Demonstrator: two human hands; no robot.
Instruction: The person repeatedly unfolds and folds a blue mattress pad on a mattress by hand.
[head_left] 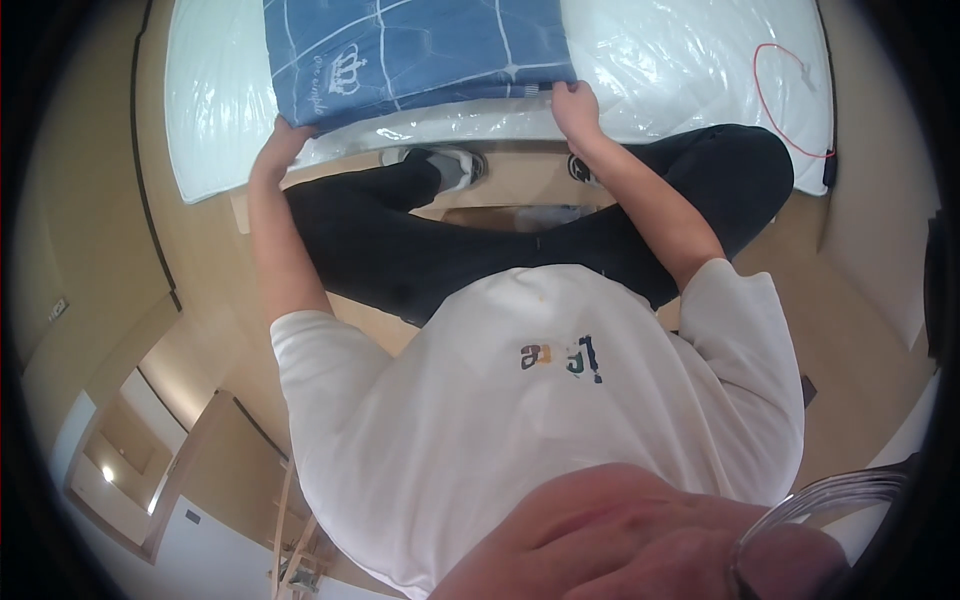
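A flat blue cloth (430,55) with white grid lines and a white crown print lies on a white mattress (680,60) wrapped in clear plastic. Its near edge runs between my two hands. My left hand (287,143) pinches the near left corner, with the fingers partly hidden under the fabric. At the near right corner, my right hand (577,110) is closed on the edge, thumb on top, next to a small striped tag (532,91).
A thin red cord (757,85) lies over the mattress's right side. Below its near edge are my shoes (462,168) and dark-trousered legs (370,230), bent apart. A wooden stand (290,550) stands at the lower left; walls rise on both sides.
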